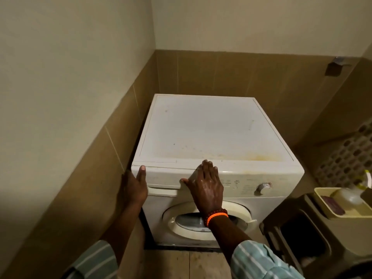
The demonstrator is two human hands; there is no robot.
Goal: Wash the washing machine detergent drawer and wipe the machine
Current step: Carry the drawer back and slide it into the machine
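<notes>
Although both hands are already on the washing machine (213, 129), the detergent drawer (163, 181) sits fully shut in the upper left of the front panel, so the washing step looks not yet begun. The left hand (136, 188) lies flat and spread against the machine's left front corner, thumb resting on the top edge, gripping nothing. The right hand (205, 186) is also spread, fingers pressed on the panel just right of the drawer, thumb touching the drawer's right end near its recessed handle (162, 191); its skin looks wet.

My judgement is that the drawer is a light, rigid plastic tray, likely slick with detergent residue and perhaps stiff on its runners. The sensible hold is the recessed lip along its bottom edge: fingers hooked under, pulled straight outward, with the other hand bracing the cabinet. Wet fingers may slip there, and thin plastic could crack if yanked sideways.

Yellowish stains mark the front of the machine's lid and the panel near the dial (263, 187), so the wiping has plenty to deal with. Below, the round door (207, 220) is closed. At right, 1 yellow tray (320, 200) holds a bottle (348, 196), well apart from the hands.
</notes>
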